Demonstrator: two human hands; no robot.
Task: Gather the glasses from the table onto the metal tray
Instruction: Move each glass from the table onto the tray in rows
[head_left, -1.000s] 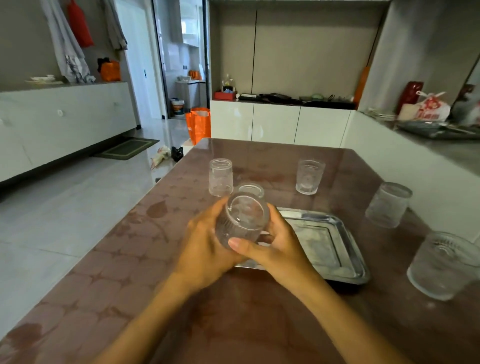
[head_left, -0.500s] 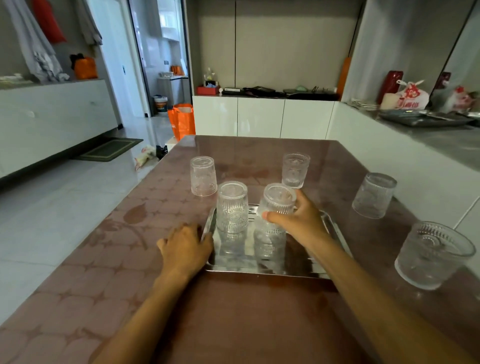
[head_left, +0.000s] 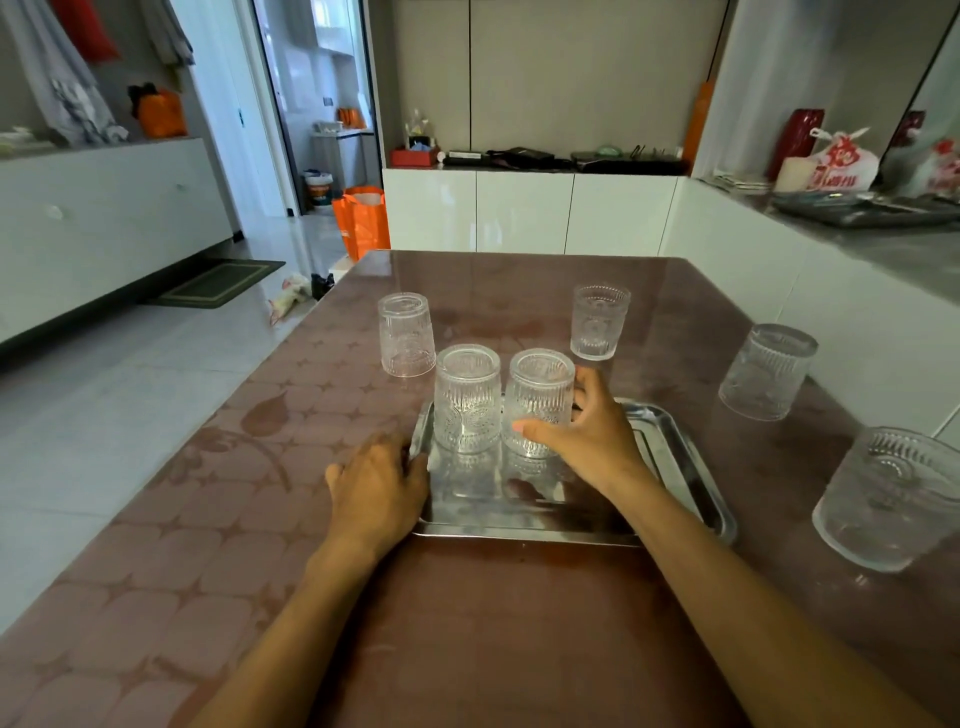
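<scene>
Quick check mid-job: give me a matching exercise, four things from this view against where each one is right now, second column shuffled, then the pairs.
Things:
1. Left hand
2. Right hand
3. Glass on the tray's left side
4. Nearest glass on the right

Places or states:
A. Standing on the table, off the tray
B. Wrapped around a glass on the tray
C. Resting against the metal tray's left edge
D. Standing free on the tray, no hand on it

Pairs: 1-C, 2-B, 3-D, 4-A
</scene>
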